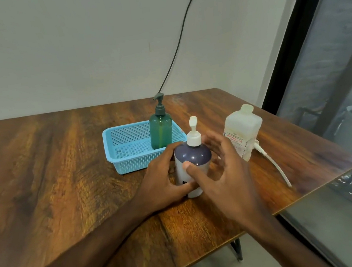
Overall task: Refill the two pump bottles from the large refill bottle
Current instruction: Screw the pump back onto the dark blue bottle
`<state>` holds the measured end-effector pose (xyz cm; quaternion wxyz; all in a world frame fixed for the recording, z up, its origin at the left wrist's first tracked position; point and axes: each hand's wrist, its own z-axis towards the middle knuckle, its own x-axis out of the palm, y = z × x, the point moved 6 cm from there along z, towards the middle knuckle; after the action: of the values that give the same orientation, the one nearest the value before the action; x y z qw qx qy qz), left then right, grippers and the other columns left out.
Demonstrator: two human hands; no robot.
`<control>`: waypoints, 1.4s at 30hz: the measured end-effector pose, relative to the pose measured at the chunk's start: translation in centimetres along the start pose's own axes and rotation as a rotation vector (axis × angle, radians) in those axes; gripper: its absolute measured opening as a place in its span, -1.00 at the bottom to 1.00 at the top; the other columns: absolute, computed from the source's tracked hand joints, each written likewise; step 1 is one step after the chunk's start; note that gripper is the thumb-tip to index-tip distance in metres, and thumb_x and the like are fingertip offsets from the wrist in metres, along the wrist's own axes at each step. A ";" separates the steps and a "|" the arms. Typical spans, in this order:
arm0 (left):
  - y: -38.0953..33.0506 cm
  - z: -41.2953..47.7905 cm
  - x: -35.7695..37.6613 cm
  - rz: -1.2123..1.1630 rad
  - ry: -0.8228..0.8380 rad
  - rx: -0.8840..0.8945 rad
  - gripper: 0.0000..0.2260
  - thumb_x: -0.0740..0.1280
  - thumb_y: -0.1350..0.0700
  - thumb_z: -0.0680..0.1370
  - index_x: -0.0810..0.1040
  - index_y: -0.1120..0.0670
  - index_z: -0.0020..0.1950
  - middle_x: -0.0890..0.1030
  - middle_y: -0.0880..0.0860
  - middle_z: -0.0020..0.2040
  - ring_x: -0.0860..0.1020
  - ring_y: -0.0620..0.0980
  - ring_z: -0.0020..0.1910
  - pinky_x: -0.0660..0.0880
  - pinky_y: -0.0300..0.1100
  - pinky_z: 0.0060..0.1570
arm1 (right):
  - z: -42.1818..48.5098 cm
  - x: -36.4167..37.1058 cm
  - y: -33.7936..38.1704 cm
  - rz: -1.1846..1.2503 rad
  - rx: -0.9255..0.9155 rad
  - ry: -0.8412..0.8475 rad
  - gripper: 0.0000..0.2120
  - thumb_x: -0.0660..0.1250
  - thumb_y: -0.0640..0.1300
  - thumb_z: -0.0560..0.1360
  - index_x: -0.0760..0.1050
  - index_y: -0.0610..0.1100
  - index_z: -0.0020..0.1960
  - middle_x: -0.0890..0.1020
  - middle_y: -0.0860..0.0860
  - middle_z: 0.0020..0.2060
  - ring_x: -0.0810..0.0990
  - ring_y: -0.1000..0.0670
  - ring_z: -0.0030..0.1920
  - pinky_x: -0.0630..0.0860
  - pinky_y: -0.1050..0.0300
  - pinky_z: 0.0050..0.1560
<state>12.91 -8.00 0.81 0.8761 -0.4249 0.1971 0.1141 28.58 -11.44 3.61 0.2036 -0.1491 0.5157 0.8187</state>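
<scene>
A purple-and-white pump bottle (192, 157) with a white pump stands on the wooden table (63, 170) in front of me. My left hand (165, 179) grips its body from the left. My right hand (222, 169) hovers at its right side with fingers spread, the thumb touching the bottle's shoulder. A green pump bottle (161, 132) with a grey pump stands upright in the right end of a blue basket (125, 149). The large translucent refill bottle (243, 132) stands to the right, its cap on.
A white pump tube (273, 163) lies on the table beside the refill bottle, near the right edge. A black cable (180, 36) hangs down the wall behind. A glass window runs along the right side.
</scene>
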 end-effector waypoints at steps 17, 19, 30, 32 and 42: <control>-0.2 1.1 -1.8 -0.273 -0.102 -0.086 -0.62 0.26 0.13 0.59 0.49 0.00 0.42 0.57 0.00 0.34 0.54 0.10 0.32 0.50 0.26 0.31 | 1.5 2.1 -5.3 0.300 0.046 0.107 -0.27 0.57 0.26 0.32 0.43 0.13 0.41 0.61 0.25 0.26 0.58 0.22 0.25 0.62 0.09 0.19; -1.0 1.9 -1.6 -0.264 -0.147 -0.100 -0.71 0.34 0.02 0.60 0.54 -0.03 0.33 0.62 -0.05 0.27 0.58 0.05 0.29 0.55 0.13 0.29 | 1.5 2.1 -5.4 0.303 0.038 0.106 -0.29 0.55 0.28 0.32 0.44 0.13 0.40 0.62 0.25 0.24 0.59 0.22 0.23 0.63 0.10 0.18; -2.2 4.8 -0.1 -0.363 -0.128 -0.154 -0.65 0.60 0.07 0.39 0.63 0.16 0.09 0.74 0.02 -0.01 0.73 0.01 0.03 0.65 -0.17 0.02 | 1.6 1.2 -5.4 0.351 0.025 0.032 -0.43 0.59 0.14 0.34 0.54 0.07 0.30 0.69 0.19 0.11 0.66 0.18 0.12 0.65 0.19 0.01; -2.0 5.0 -0.2 -0.412 -0.091 -0.171 -0.67 0.56 0.06 0.41 0.65 0.14 0.11 0.75 0.05 0.03 0.72 0.01 0.06 0.63 -0.21 0.01 | 1.6 1.2 -5.5 0.350 0.028 0.031 -0.42 0.59 0.14 0.34 0.53 0.07 0.31 0.68 0.19 0.12 0.65 0.18 0.13 0.65 0.19 0.02; -1.7 5.2 -0.5 -0.354 0.110 -0.110 -0.72 0.40 0.16 0.62 0.63 0.19 0.31 0.70 0.08 0.24 0.64 0.04 0.28 0.60 -0.01 0.27 | 1.5 1.3 -5.2 0.330 0.017 0.050 -0.41 0.55 0.21 0.35 0.51 0.10 0.33 0.66 0.27 0.15 0.62 0.23 0.17 0.61 0.29 0.05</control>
<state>14.36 -4.93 5.18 0.8459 -0.5057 0.1605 -0.0545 29.95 -7.81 -0.42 0.0547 -0.0809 0.5449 0.8328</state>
